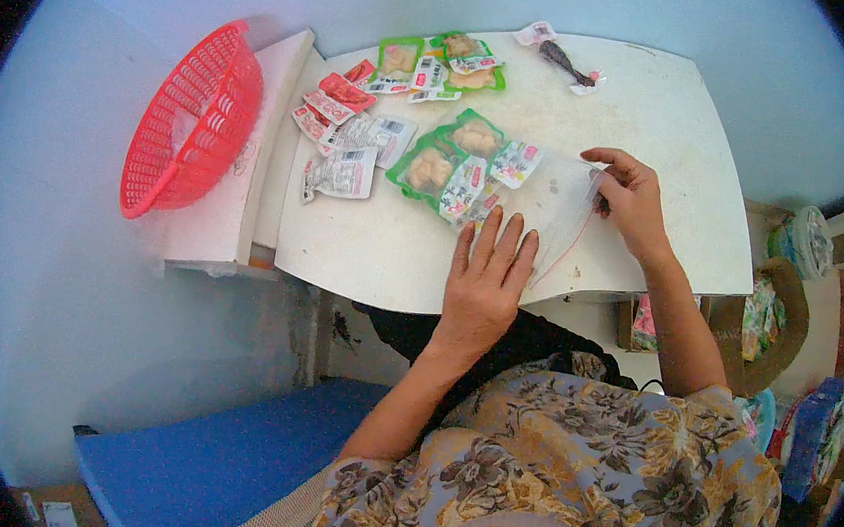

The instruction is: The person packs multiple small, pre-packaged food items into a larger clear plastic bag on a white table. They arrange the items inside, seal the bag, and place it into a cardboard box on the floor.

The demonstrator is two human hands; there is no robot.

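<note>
A clear plastic zip bag (557, 200) with a red line along its mouth lies on the white table. Green-edged sealed food packets (430, 170) with pale pieces show at its far left end; whether all of them are inside, I cannot tell. My right hand (627, 199) pinches the bag's upper right corner between thumb and fingers. Flat on the bag's lower edge, fingers slightly spread, rests my left hand (489, 269). Left of the packets are white-backed packets (343, 174) and red packets (338, 98). More green packets (398, 58) lie behind, and a packet with a dark item (564, 61) is at the back right.
A red plastic basket (193, 123) leans on a white ledge (275, 138) at the left, by the wall. Below it is a blue board-like surface (224, 457). Right of the table stand a cardboard box with packets (764, 316) and a lidded round tub (808, 241).
</note>
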